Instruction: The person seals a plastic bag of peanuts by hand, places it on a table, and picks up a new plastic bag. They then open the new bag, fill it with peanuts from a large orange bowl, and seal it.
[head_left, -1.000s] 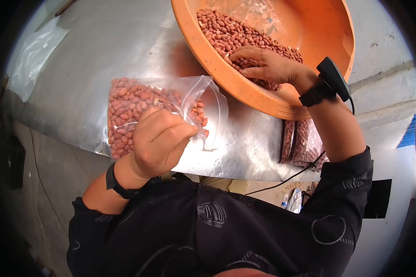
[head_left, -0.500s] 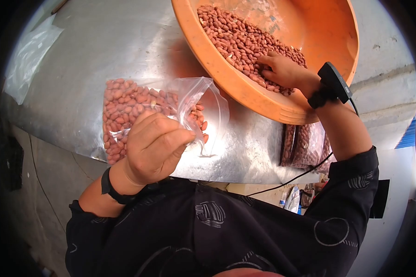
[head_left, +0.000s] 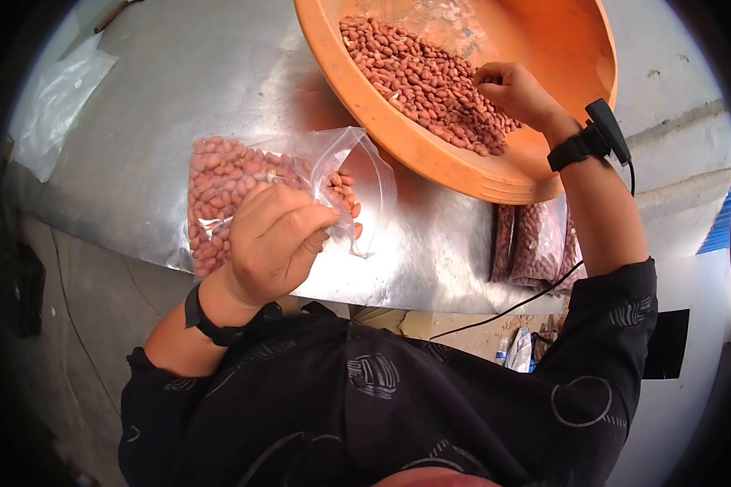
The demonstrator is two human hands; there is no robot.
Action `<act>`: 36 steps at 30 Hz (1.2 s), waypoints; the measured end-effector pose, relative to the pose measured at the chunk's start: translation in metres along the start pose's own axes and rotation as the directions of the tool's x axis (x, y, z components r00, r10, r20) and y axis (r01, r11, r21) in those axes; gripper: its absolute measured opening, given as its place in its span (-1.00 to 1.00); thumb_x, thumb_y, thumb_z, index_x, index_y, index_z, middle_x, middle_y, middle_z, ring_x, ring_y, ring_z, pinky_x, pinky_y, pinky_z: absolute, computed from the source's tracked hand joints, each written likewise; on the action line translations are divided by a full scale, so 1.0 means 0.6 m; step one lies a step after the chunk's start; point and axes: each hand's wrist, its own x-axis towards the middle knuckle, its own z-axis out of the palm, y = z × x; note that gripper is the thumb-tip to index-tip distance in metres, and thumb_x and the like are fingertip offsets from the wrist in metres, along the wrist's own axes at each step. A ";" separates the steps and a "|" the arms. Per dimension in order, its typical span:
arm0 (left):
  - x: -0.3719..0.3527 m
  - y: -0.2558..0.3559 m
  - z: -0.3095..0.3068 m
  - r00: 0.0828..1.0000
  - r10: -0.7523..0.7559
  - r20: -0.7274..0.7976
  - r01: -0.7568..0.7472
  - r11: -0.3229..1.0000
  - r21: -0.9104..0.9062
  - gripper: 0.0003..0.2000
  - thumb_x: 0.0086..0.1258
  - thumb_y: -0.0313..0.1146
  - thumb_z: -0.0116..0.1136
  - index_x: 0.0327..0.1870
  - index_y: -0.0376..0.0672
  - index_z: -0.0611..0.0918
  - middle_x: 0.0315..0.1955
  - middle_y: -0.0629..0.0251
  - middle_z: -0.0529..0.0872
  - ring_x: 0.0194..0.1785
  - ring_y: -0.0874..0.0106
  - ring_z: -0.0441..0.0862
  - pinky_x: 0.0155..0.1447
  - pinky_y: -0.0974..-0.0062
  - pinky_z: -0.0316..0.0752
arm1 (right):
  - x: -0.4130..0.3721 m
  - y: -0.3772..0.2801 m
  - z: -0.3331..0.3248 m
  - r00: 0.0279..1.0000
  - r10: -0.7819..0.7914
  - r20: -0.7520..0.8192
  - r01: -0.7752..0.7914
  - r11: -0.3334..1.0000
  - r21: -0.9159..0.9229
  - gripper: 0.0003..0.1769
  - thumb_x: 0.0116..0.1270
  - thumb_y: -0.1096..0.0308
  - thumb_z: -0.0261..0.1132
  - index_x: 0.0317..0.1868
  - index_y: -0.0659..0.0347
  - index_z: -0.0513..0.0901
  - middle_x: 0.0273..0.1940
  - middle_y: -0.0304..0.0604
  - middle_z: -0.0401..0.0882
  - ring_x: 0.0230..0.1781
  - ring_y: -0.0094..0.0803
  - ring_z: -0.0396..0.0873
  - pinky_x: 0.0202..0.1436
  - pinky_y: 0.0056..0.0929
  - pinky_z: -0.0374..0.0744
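A clear zip bag (head_left: 219, 174) of red-skinned peanuts lies on the metal table, its mouth turned right and partly open. My left hand (head_left: 272, 231) pinches the plastic edge near that mouth. To the upper right, a tilted orange basin (head_left: 471, 180) holds a heap of loose peanuts (head_left: 418, 73). Inside it, my right hand (head_left: 521, 96) is over the right side of the heap with curled fingers; what lies within them, if anything, is hidden.
Filled peanut bags (head_left: 536, 243) lie below the basin at the table's front edge. A cable (head_left: 508, 312) runs from there toward my body. Empty clear plastic (head_left: 65, 105) rests at the far left of the metal table (head_left: 195, 73).
My right hand has lifted slightly up and right from the peanuts, and its fingers have curled in. The left hand keeps its pinch on the bag. The view has shifted a little.
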 end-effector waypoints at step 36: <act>0.019 0.018 -0.003 0.988 0.086 -0.128 -0.067 0.987 0.146 -0.78 -0.04 -0.56 0.31 -0.33 -0.14 0.64 -0.46 0.35 0.64 -0.40 0.38 0.58 -0.29 0.46 0.31 | -0.143 -0.262 0.093 0.967 -0.143 0.212 -0.040 0.732 0.680 -0.73 0.42 0.30 0.17 -0.01 0.31 0.60 -0.08 -0.16 0.64 -0.09 -0.44 0.64 0.03 -0.49 0.60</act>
